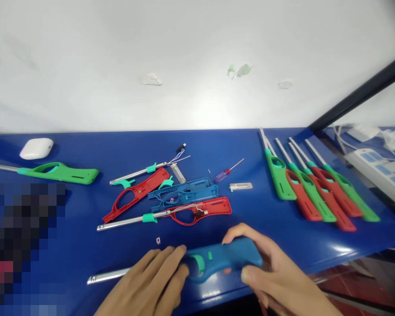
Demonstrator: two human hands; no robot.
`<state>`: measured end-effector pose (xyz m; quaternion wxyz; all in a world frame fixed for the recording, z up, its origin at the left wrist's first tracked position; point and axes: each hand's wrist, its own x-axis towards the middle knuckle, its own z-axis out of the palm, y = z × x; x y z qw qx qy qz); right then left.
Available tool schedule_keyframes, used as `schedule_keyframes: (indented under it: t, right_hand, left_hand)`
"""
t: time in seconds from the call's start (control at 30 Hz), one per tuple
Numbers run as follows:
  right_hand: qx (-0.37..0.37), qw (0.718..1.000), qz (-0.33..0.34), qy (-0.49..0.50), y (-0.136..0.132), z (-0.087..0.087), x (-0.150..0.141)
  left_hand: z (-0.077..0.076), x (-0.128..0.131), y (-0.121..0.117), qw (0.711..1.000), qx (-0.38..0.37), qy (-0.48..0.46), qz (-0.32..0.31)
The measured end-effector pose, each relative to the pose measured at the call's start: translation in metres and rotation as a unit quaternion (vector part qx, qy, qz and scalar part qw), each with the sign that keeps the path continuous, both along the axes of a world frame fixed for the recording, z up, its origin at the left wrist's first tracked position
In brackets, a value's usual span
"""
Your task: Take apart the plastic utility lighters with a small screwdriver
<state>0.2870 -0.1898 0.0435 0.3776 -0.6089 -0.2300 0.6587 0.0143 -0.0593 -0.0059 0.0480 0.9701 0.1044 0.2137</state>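
Observation:
A blue gas lighter (228,256) with a green trigger lies across both hands near the table's front edge, its metal tube pointing left. My left hand (158,278) is closed over the front of its body, where the tube comes out. Around the handle's rear end, the thumb and fingers of my right hand (276,274) are wrapped. Just beyond lie an open red lighter half (220,206) with a metal tube and wires, blue casing halves (184,193), and another red casing half (141,193). A tiny white part (158,241) rests beside my left hand.
Several red and green lighters (311,188) lie side by side at the right; one green lighter (62,172) is at the left near a white case (36,149). A small screwdriver (223,175) and clear fuel tank (241,186) lie mid-table. A power strip (378,171) stands far right.

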Motion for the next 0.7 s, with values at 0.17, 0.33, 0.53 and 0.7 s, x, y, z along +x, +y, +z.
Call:
schedule_keyframes:
  t: [0.17, 0.33, 0.53, 0.7]
  right_hand:
    - [-0.005, 0.996, -0.023, -0.086, -0.004, -0.009, -0.012]
    - [-0.007, 0.99, -0.015, -0.139, -0.009, -0.014, -0.012]
    - [0.005, 0.99, 0.009, -0.144, -0.013, -0.009, -0.007]
    - [0.003, 0.994, 0.011, -0.111, -0.006, -0.003, -0.009]
  left_hand:
    - [-0.001, -0.002, 0.002, 0.998, 0.023, 0.043, 0.031]
    - [0.003, 0.0, 0.011, 0.995, 0.051, 0.087, 0.007]
    - [0.008, 0.013, 0.007, 0.998, -0.028, -0.026, 0.041]
    - [0.014, 0.025, 0.011, 0.997, -0.001, -0.07, 0.021]
